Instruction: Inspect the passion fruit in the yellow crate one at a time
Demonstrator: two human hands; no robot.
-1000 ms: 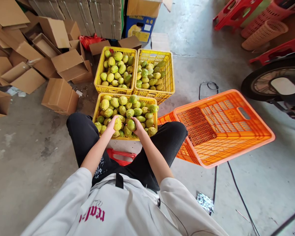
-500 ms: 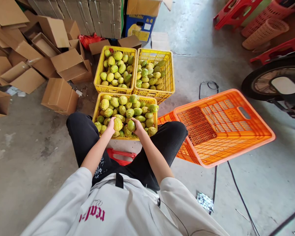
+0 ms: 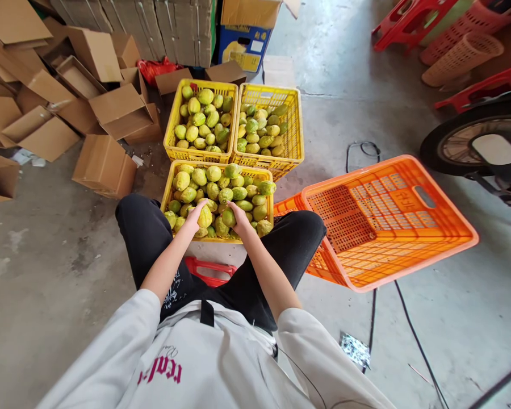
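Observation:
Over the front yellow crate (image 3: pixel 166 190), both of my hands hold oval, yellow-green fruit whose exact kind I cannot tell. My left hand (image 3: pixel 194 217) is closed on a ribbed, mostly yellow fruit (image 3: pixel 205 217). A greener, smoother fruit (image 3: pixel 229 217) is in my right hand (image 3: pixel 241 220), with the thumb along its top side. The two held fruits are a short gap apart. Beneath and beyond them, more fruit (image 3: pixel 213 173) fills the crate close to its rim. My fingers on the undersides are hidden.
Two more yellow crates of fruit, a left one (image 3: pixel 169 128) and a right one (image 3: pixel 301 125), stand behind. A tilted orange crate (image 3: pixel 409 221) lies by my right knee. Cardboard boxes (image 3: pixel 104 165) pile up at left; a motorcycle wheel (image 3: pixel 464 139) and cables (image 3: pixel 417 335) are at right.
My left hand has turned slightly, its thumb now lying further over the top of the yellow fruit. My right hand keeps its hold, and the crates stay where they were.

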